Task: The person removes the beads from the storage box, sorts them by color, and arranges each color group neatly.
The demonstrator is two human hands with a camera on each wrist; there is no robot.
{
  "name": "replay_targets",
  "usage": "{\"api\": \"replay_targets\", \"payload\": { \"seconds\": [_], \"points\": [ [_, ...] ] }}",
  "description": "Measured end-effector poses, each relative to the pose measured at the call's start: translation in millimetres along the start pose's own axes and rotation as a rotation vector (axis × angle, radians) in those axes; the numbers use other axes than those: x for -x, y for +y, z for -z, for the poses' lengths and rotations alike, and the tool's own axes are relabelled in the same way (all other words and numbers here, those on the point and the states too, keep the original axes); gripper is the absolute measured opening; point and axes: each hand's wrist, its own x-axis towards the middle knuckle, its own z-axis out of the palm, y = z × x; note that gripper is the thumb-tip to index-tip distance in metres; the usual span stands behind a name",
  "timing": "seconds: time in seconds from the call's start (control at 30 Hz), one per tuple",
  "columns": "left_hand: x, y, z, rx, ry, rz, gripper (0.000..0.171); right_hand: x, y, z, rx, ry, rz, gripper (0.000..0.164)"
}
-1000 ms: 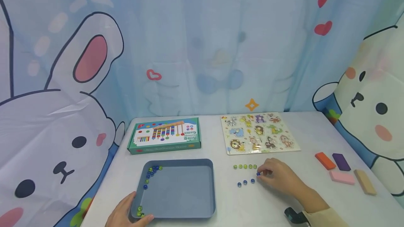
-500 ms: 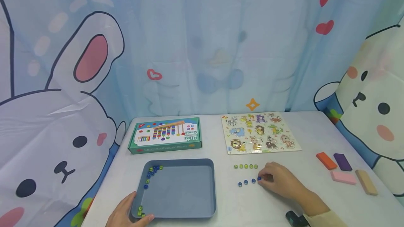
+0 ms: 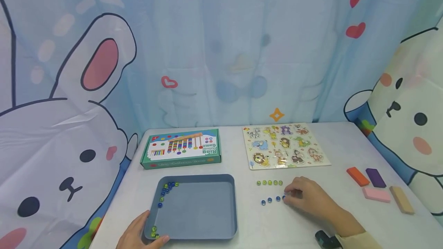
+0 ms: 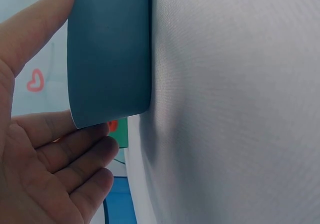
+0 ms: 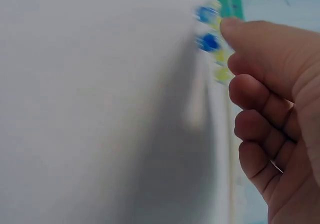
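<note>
My left hand (image 3: 138, 233) holds the near left corner of a blue-grey tray (image 3: 230, 203); in the left wrist view the thumb lies at the wall's top edge and the fingers (image 4: 87, 149) rest round the corner. Green and blue marbles (image 3: 167, 190) lie along the tray's left side. On the white cloth to the right runs a row of green marbles (image 3: 269, 182), with a row of blue marbles (image 3: 270, 200) nearer me. My right hand (image 3: 308, 197) is at that row's right end, its thumb and fingertips right beside the last blue marble (image 5: 209, 42), holding nothing.
A green ring game box (image 3: 181, 149) lies behind the tray. An animal puzzle board (image 3: 285, 145) lies behind the marble rows. At the right lie orange (image 3: 358, 176), purple (image 3: 375, 178), pink (image 3: 376, 194) and tan (image 3: 401, 200) blocks. A printed curtain (image 3: 235, 49) hangs behind.
My right hand has set a blue marble down at the right end of the blue row and let go of it. The left hand stays at the tray's corner.
</note>
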Motion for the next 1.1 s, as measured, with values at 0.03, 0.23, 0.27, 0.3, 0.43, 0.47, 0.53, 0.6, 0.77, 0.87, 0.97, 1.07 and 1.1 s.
{"api": "replay_targets", "payload": {
  "seconds": [0.03,0.23,0.27,0.3,0.43,0.47,0.53,0.6,0.77,0.87,0.97,1.07,1.1],
  "points": [
    [0.1,-0.1,0.0,0.002,0.0,-0.002,0.124,-1,0,3,0.001,0.015,0.001,0.019],
    [0.7,0.9,0.3,0.005,0.004,-0.011,0.123,-6,-4,24,0.004,0.14,0.078,0.017],
    [0.7,1.1,0.5,0.004,0.004,-0.012,0.123,-7,-7,25,0.003,0.162,0.1,0.017],
    [0.6,1.1,0.7,0.002,0.004,-0.012,0.123,-10,-11,26,0.003,0.183,0.12,0.017],
    [-0.2,1.1,1.4,0.002,-0.003,-0.009,0.124,-24,-38,24,-0.027,0.242,0.232,0.015],
    [-0.5,0.9,1.3,0.003,-0.007,-0.005,0.124,-29,-47,23,-0.037,0.252,0.262,0.015],
    [-1.1,0.4,1.1,0.004,-0.012,0.002,0.124,-39,-67,21,-0.063,0.252,0.322,0.014],
    [-1.6,-0.2,0.8,0.004,-0.014,0.007,0.124,-50,-88,18,-0.082,0.244,0.38,0.015],
    [-1.6,-0.9,0.9,0.008,-0.015,0.007,0.123,-76,-145,8,-0.069,0.198,0.475,0.019],
    [-0.5,-1.8,0.7,0.009,-0.011,0.001,0.122,-88,-179,-3,-0.056,0.16,0.534,0.021],
    [1.4,-2.1,0.6,0.013,-0.006,-0.006,0.121,-99,-209,-17,-0.032,0.133,0.601,0.021],
    [3.1,-1.4,-0.1,0.019,-0.004,-0.017,0.121,-108,-232,-32,0.007,0.112,0.651,0.022],
    [3.7,-0.7,-0.4,0.022,-0.002,-0.022,0.121,-110,-239,-37,0.019,0.103,0.658,0.022]
  ]
}}
